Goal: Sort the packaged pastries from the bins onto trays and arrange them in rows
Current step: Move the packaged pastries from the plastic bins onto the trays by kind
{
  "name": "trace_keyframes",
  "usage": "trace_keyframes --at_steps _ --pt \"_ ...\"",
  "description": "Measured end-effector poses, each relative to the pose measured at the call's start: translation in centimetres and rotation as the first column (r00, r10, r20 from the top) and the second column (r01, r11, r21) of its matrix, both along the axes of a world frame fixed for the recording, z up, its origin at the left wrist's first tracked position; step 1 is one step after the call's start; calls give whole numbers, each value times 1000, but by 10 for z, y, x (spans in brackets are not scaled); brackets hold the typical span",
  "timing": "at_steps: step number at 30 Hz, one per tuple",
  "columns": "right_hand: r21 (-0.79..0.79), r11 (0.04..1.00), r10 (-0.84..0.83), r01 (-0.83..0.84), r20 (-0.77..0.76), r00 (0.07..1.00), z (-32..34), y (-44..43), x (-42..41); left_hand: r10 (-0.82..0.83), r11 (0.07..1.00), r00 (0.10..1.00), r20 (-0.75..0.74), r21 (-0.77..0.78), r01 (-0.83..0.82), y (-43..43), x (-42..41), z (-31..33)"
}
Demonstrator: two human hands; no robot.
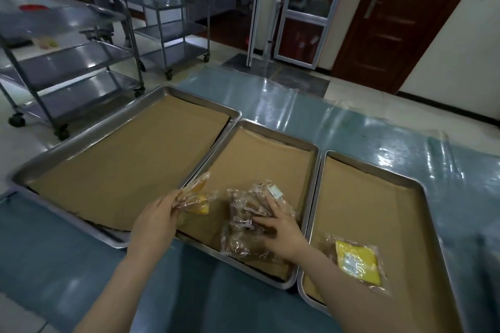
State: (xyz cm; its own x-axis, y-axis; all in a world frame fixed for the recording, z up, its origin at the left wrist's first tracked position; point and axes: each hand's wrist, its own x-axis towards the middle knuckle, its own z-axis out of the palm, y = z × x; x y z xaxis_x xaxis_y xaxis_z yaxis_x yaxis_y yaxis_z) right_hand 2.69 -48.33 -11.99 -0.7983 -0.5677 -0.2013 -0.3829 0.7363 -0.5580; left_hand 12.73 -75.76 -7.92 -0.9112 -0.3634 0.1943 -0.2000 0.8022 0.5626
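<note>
Head view: at lower centre, a yellow pastry pack point(195, 199) is pinched in the left hand point(157, 217) over the middle tray point(311, 192). Brown packs point(244, 224) there are pressed under the right hand point(281, 235), fingers spread. Another yellow pack point(357, 262) is seen on the right tray point(430, 197).

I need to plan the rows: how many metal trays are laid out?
3: left tray, overlapping the middle tray, and the right tray, side by side on the table.

Commercial kitchen, steel trolleys point(81, 62), baking trays point(130, 149)
</note>
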Motion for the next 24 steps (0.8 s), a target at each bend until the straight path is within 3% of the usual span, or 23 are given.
trace_keyframes --at_steps 3,6,11,19,24 --pt "-226 956 -137 186 214 967 18 2 3 -24 1000 999 -27 6 24 5 -2 -1" --pt "-373 843 -294 387 282 913 34 14 8 -61 998 997 -44 15 62 17 -6 1" --pt "-400 790 -371 464 290 882 45 37 16 -146 989 980 -138 -6 146 48 -13 18" --pt "-401 727 -495 557 256 830 46 97 36 -424 906 884 -196 -92 413 128 -32 43" --pt "-427 572 -670 701 250 699 48 165 60 -618 786 763 -190 -148 600 203 -47 32"
